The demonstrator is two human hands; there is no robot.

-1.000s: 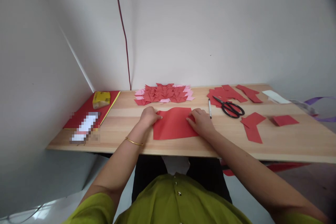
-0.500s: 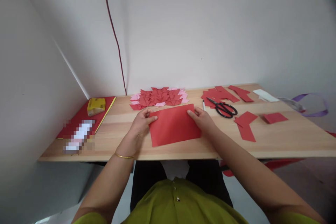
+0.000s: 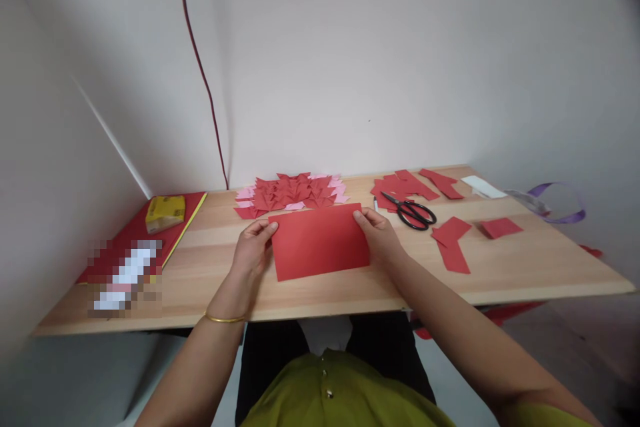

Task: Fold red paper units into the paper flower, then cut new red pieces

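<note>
A red sheet of paper lies folded into a rectangle on the wooden table in front of me. My left hand pinches its upper left corner. My right hand grips its upper right corner, fingers closed on the edge. Just behind the sheet lies a cluster of folded red and pink paper pieces.
Black scissors and a pen lie right of the sheet among red paper offcuts. A yellow packet rests on a red pad at the left. A white slip and purple ribbon sit at the far right.
The sheet, bulging up in the middle a second ago, now lies flat as a longer rectangle. Both hands have moved from its sides to its top corners. My view has swung right.
</note>
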